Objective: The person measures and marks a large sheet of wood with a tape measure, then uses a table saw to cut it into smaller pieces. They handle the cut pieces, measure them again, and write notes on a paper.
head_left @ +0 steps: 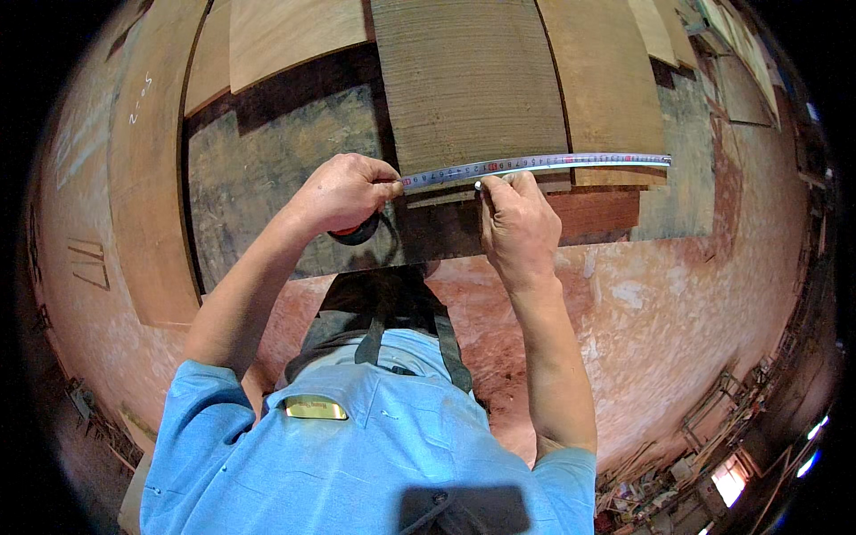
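Note:
A steel tape measure (571, 161) stretches across the lower part of stacked wood boards (473, 80), its end near the right edge of a light board (615, 89). My left hand (343, 192) grips the blade at its left, with the black and red case (355, 232) hanging below the fingers. My right hand (519, 227) is closed just under the blade, pinching a small pale-tipped item (479, 185), perhaps a pencil or chalk, at the boards' lower edge. A reddish strip (606, 209) lies behind this hand on a dark mottled panel (267, 187).
A tall plywood sheet (143, 223) stands at the left. The floor (695, 303) is pale reddish and worn. Scrap wood and clutter (660, 473) lie along the lower right rim, and thin sticks (87, 263) show at the far left.

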Demonstrator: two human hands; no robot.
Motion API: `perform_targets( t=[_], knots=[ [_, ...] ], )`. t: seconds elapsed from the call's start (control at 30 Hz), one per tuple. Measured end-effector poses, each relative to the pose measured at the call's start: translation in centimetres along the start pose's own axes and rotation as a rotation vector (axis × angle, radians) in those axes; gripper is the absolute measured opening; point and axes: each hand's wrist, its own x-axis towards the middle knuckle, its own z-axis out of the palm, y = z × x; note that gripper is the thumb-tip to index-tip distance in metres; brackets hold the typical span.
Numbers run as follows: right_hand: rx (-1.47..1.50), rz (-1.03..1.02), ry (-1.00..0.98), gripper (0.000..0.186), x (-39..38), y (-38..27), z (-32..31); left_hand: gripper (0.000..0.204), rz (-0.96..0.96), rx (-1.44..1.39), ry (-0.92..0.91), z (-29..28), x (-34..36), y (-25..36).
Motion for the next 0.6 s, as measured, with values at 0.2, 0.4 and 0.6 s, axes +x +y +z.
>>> perform_targets(
  t=[0.2, 0.4, 0.6],
  knots=[
    [-0.003, 0.003, 0.01, 0.007, 0.06, -0.08, 0.13, 0.025, 0.004, -0.06, 0.002, -0.1, 0.14, -0.21],
    [-0.023, -0.011, 0.006, 0.012, 0.06, 0.04, 0.06, 0.023, 0.01, -0.021, 0.002, -0.29, -0.1, -0.05],
    [-0.032, -0.023, -0.013, 0.006, -0.44, -0.21, -0.08, 0.023, -0.024, -0.032, -0.013, -0.53, -0.16, 0.23]
  ],
)
